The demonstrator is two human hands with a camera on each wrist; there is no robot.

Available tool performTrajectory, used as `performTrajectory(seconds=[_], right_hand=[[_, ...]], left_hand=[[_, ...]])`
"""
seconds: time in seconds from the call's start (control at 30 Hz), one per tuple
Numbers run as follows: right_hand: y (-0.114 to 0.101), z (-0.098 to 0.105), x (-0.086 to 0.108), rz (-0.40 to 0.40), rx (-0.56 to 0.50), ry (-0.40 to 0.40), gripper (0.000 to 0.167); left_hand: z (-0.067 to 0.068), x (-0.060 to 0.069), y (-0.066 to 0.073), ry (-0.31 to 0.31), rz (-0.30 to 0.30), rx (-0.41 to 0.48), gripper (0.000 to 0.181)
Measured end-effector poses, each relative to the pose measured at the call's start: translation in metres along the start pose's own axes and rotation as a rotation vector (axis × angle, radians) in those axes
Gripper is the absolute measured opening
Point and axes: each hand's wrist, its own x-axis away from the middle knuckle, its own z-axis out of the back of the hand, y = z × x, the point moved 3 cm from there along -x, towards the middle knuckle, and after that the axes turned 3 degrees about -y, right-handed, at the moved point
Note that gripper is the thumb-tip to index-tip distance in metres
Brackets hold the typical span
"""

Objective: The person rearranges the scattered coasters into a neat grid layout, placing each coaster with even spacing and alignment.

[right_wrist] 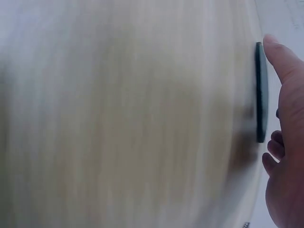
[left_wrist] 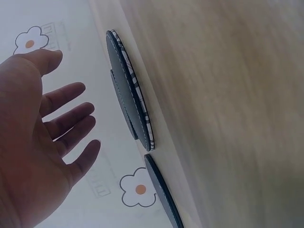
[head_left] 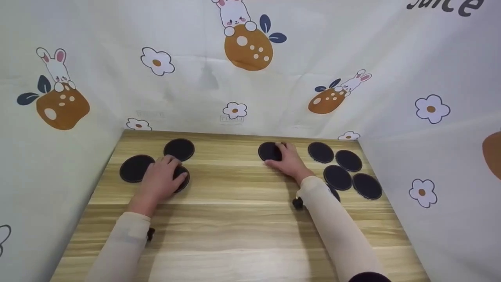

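Observation:
Spread loosely over a round black coaster [head_left: 182, 184] at the left of the table, my left hand [head_left: 159, 180] has relaxed fingers. The left wrist view shows a gap between that hand and a stitched coaster [left_wrist: 124, 90] with a patterned side. Two more coasters lie close by, one coaster [head_left: 135, 169] to the left and one coaster [head_left: 179, 149] behind. Right of centre, my right hand [head_left: 290, 161] grips a black coaster [head_left: 268, 151] by its edge, thumb at the near side. In the right wrist view this coaster [right_wrist: 261, 95] appears edge-on; its underside is hidden.
Several black coasters [head_left: 337, 177] lie grouped on the right of the wooden table [head_left: 223, 223], one partly hidden beneath the right sleeve [head_left: 332, 223]. Printed cloth walls [head_left: 195, 90] rise behind and on both sides of the table.

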Motion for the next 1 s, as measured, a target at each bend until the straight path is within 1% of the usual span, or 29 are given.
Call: performTrajectory(seconds=[0.17,0.37,0.47,0.6,0.77,1.0], right_hand=[[0.003,0.013,0.012,0.036,0.028,-0.007,0.100],[0.007,0.030,0.034,0.091,0.080,0.009,0.091],[0.010,0.038,0.044,0.113,0.107,0.043,0.086],[0.016,0.047,0.057,0.139,0.125,0.097,0.081],[0.024,0.057,0.073,0.146,0.099,0.144,0.074],[0.037,0.069,0.090,0.123,0.069,0.184,0.066]], left_hand=[[0.001,-0.001,0.000,0.006,-0.011,0.006,0.046],[0.000,-0.002,-0.002,0.003,-0.019,0.018,0.046],[-0.001,-0.002,-0.001,0.008,-0.024,0.026,0.044],[-0.001,-0.001,0.000,0.035,-0.039,0.032,0.041],[-0.002,-0.002,0.001,0.059,-0.052,0.029,0.041],[-0.004,-0.004,0.001,0.048,-0.048,0.035,0.041]])
